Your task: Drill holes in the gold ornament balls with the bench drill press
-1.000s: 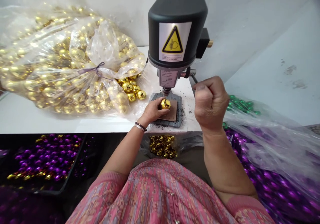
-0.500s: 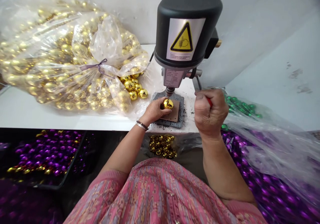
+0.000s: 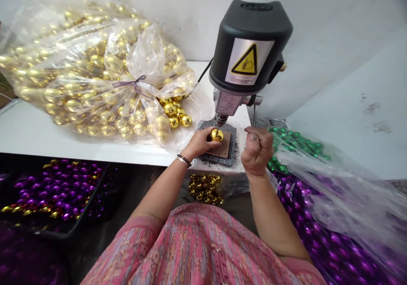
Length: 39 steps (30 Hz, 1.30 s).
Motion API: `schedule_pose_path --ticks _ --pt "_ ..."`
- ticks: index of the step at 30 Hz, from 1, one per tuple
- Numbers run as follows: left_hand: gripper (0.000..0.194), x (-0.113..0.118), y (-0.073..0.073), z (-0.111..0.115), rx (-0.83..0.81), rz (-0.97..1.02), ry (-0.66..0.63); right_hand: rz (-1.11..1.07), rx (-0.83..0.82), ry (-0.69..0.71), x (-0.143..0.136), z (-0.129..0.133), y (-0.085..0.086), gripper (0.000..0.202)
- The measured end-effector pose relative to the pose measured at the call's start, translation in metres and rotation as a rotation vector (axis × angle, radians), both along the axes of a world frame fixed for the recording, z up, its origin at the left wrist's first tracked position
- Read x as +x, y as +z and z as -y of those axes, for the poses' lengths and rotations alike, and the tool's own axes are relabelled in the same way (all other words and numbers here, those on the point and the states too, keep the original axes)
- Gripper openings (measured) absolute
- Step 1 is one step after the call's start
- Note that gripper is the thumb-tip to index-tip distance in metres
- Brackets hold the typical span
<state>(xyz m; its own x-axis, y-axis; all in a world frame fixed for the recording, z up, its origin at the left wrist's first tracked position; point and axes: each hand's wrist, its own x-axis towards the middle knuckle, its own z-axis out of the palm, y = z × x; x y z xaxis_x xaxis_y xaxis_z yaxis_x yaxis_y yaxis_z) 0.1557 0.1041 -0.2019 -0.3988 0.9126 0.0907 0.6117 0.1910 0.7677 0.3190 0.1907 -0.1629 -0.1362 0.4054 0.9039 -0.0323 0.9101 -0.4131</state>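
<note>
My left hand (image 3: 203,143) pinches a shiny gold ball (image 3: 217,135) between thumb and fingers. The ball rests on a brown board (image 3: 222,148) lying on the grey base (image 3: 232,157) of a small black drill press (image 3: 251,47). Right above the ball is the drill chuck (image 3: 221,118); whether the bit is inside the ball I cannot tell. My right hand (image 3: 258,151) is closed around the lower end of the drill press lever (image 3: 255,116), and its knob is hidden in the fist.
Dark shavings surround the base. A tied clear bag of gold balls (image 3: 95,85) fills the table's left side, with several loose gold balls (image 3: 178,113) beside it. Green balls (image 3: 295,143) and purple balls (image 3: 318,230) in plastic lie right; a black crate (image 3: 85,217) holds purple balls lower left.
My right hand has moved down and left with the lever, which hangs more upright. My left hand stays on the gold ball. The view has shifted slightly.
</note>
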Motion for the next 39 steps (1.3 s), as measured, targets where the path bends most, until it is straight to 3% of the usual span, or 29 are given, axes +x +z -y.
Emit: schedule_pose_path --ticks 3,7,9,12,15,17,19,23,25,29,32,36,39 --pt "0.056 0.000 0.000 0.000 0.015 0.007 -0.015 -0.018 -0.033 -0.014 0.000 0.005 0.011 0.019" --pt "0.059 0.000 0.000 0.000 0.014 0.061 0.000 -0.045 -0.132 -0.107 -0.005 0.004 0.070 0.034" --pt "0.062 0.001 0.002 0.004 0.014 0.108 0.010 -0.012 -0.286 -0.070 -0.010 -0.003 0.101 0.041" --pt "0.057 -0.001 0.006 0.017 0.053 0.178 -0.067 0.029 -0.363 -0.025 -0.017 -0.014 0.126 0.041" --pt "0.052 -0.007 0.007 0.034 0.057 0.197 -0.224 -0.001 -0.387 -0.003 -0.019 -0.017 0.124 0.041" --pt "0.051 -0.013 0.006 0.042 0.071 0.204 -0.233 -0.027 -0.403 0.002 -0.019 -0.016 0.119 0.040" --pt "0.044 -0.021 0.005 0.045 0.123 0.185 -0.062 -0.032 -0.395 -0.007 -0.018 -0.014 0.114 0.042" --pt "0.039 -0.045 0.006 0.032 0.138 0.007 0.533 -0.005 -0.375 -0.025 -0.015 -0.013 0.110 0.045" --pt "0.042 -0.057 0.007 0.022 0.055 -0.079 0.684 0.001 -0.366 -0.028 -0.014 -0.011 0.109 0.047" --pt "0.042 -0.067 0.006 0.007 -0.133 -0.170 0.647 -0.011 -0.318 0.006 -0.012 -0.007 0.106 0.047" --pt "0.050 -0.066 0.001 0.002 -0.202 -0.128 0.588 -0.010 -0.307 0.027 -0.011 -0.005 0.104 0.047" --pt "0.058 -0.062 -0.002 0.008 -0.080 0.036 0.605 0.010 -0.294 0.008 -0.010 -0.004 0.103 0.049" --pt "0.058 -0.056 0.004 0.019 0.114 0.366 0.555 0.012 -0.286 0.007 -0.011 -0.003 0.103 0.049"
